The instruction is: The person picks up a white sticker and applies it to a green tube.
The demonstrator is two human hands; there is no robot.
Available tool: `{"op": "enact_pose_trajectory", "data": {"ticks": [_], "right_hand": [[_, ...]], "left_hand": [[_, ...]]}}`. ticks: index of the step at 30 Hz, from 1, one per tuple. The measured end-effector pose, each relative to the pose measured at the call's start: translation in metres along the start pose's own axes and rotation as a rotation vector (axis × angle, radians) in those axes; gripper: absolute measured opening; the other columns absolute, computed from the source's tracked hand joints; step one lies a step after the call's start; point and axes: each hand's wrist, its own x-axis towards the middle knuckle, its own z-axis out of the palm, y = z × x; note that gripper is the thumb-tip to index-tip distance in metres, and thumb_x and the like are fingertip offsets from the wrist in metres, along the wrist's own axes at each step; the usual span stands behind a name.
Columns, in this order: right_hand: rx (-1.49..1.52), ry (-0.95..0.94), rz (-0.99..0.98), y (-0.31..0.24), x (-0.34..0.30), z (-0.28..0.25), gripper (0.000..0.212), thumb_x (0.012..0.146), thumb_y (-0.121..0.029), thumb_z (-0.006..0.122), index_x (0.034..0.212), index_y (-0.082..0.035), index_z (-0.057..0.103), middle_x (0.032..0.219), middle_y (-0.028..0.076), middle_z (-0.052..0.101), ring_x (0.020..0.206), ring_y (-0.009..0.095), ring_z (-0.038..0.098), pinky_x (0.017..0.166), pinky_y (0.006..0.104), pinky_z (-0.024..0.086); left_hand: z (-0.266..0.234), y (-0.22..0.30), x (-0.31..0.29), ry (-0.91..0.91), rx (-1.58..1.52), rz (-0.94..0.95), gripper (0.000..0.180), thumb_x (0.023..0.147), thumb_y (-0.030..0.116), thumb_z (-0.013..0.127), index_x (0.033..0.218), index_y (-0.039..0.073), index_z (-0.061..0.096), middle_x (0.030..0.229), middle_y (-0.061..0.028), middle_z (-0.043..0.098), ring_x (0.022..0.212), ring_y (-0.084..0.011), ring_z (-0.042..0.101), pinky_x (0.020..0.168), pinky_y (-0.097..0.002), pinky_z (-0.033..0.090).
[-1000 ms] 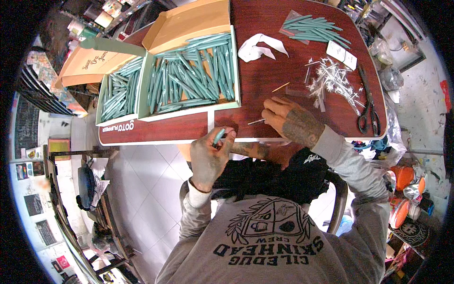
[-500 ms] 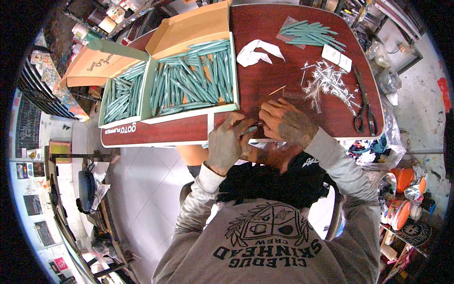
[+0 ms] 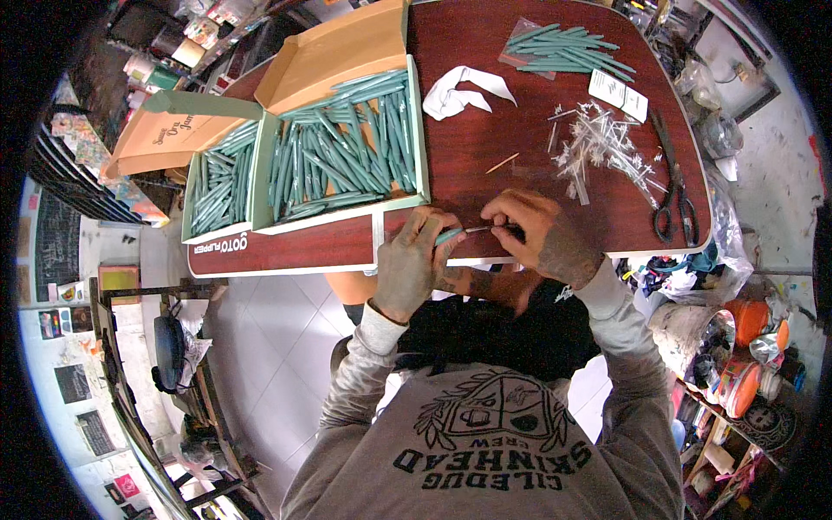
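Observation:
My left hand (image 3: pixel 406 270) pinches a slim teal stick (image 3: pixel 448 237) between thumb and fingers, just above the table's near edge. From its right end a thin, narrow piece (image 3: pixel 478 228) runs across to my right hand (image 3: pixel 544 232), whose fingertips are closed around the far end. What exactly that piece is cannot be made out. Ahead of my left hand, a large open carton (image 3: pixel 347 214) is filled with similar teal sticks, many with a clear shiny wrap. Beside it stands a smaller open carton (image 3: pixel 217 232) of the same sticks.
Beyond my right hand lies a loose pile of thin white pieces (image 3: pixel 598 147), with black scissors (image 3: pixel 666 221) at its right. A pointed wooden stick (image 3: pixel 503 163), crumpled white paper (image 3: pixel 451 95), a white card (image 3: pixel 617 94) and more teal sticks (image 3: pixel 563 52) lie farther back on the red-brown table (image 3: pixel 485 48).
My right hand has drawn a little to the right, away from my left. The thin piece between them now shows. The whole view has shifted slightly.

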Motion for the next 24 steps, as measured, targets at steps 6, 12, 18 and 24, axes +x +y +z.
{"op": "enact_pose_trajectory", "data": {"ticks": [6, 12, 18, 24], "right_hand": [[-0.137, 0.295, -0.41, -0.013, 0.007, -0.014, 0.01, 0.081, -0.011, 0.073, 0.09, -0.011, 0.068, 0.092, 0.007, 0.064, 0.09, 0.03, 0.063, 0.077, 0.0409, 0.052], [0.07, 0.413, -0.427, -0.063, 0.006, -0.038, 0.039, 0.068, -0.02, 0.087, 0.099, -0.007, 0.066, 0.1, 0.009, 0.064, 0.095, 0.029, 0.062, 0.082, 0.0394, 0.051], [0.127, 0.396, -0.601, -0.066, 0.012, -0.037, 0.044, 0.07, -0.018, 0.086, 0.107, -0.005, 0.066, 0.107, 0.011, 0.065, 0.1, 0.031, 0.063, 0.088, 0.0414, 0.05], [0.926, 0.242, -0.086, -0.073, -0.011, -0.028, 0.025, 0.086, -0.005, 0.073, 0.109, 0.001, 0.065, 0.101, 0.009, 0.067, 0.095, 0.017, 0.066, 0.085, 0.0299, 0.053]], "left_hand": [[-0.021, 0.011, 0.007, -0.009, -0.543, -0.076, 0.028, 0.094, 0.031, 0.066, 0.097, 0.003, 0.068, 0.086, -0.0051, 0.067, 0.075, -0.0177, 0.066, 0.066, -0.029, 0.052], [-0.059, 0.047, 0.0, -0.25, -1.255, -0.558, 0.035, 0.1, 0.032, 0.059, 0.107, 0.0, 0.067, 0.086, 0.001, 0.064, 0.072, -0.0038, 0.052, 0.06, -0.0202, 0.038], [-0.057, 0.069, -0.003, -0.02, -1.317, -0.524, 0.022, 0.094, 0.02, 0.069, 0.1, -0.002, 0.071, 0.085, -0.0007, 0.064, 0.071, -0.0054, 0.052, 0.063, -0.021, 0.04], [-0.066, 0.086, -0.003, 0.126, -1.018, -0.534, 0.012, 0.089, 0.01, 0.073, 0.093, -0.001, 0.073, 0.08, -0.0035, 0.067, 0.069, -0.0066, 0.056, 0.063, -0.0217, 0.043]]}}
